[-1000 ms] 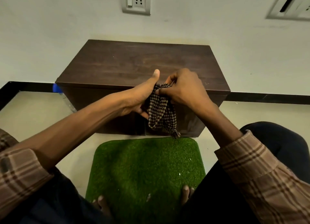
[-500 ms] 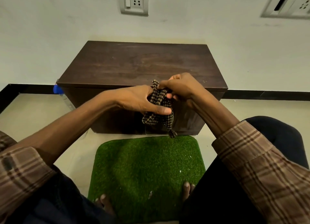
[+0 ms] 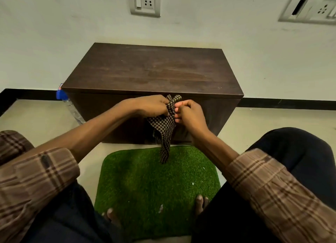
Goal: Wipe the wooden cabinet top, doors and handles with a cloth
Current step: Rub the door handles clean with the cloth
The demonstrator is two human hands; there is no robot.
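A low dark wooden cabinet (image 3: 152, 71) stands against the white wall, its top bare and faintly smudged. In front of its doors, both hands hold a black-and-beige checked cloth (image 3: 164, 128). My left hand (image 3: 151, 105) grips the cloth's upper part from the left. My right hand (image 3: 189, 113) pinches it from the right, fingers curled. The cloth's tail hangs down to the mat's far edge. The hands and cloth hide the middle of the cabinet front, and I cannot make out the handles.
A green artificial-grass mat (image 3: 156, 188) lies on the floor before the cabinet, with my toes on its near edge. A plastic bottle with a blue cap (image 3: 70, 104) leans at the cabinet's left side. Wall sockets (image 3: 144, 1) sit above. My knees flank the mat.
Both hands have dropped slightly from the cabinet's top edge to its front. They have regripped the cloth, which now hangs longer and narrower towards the mat.
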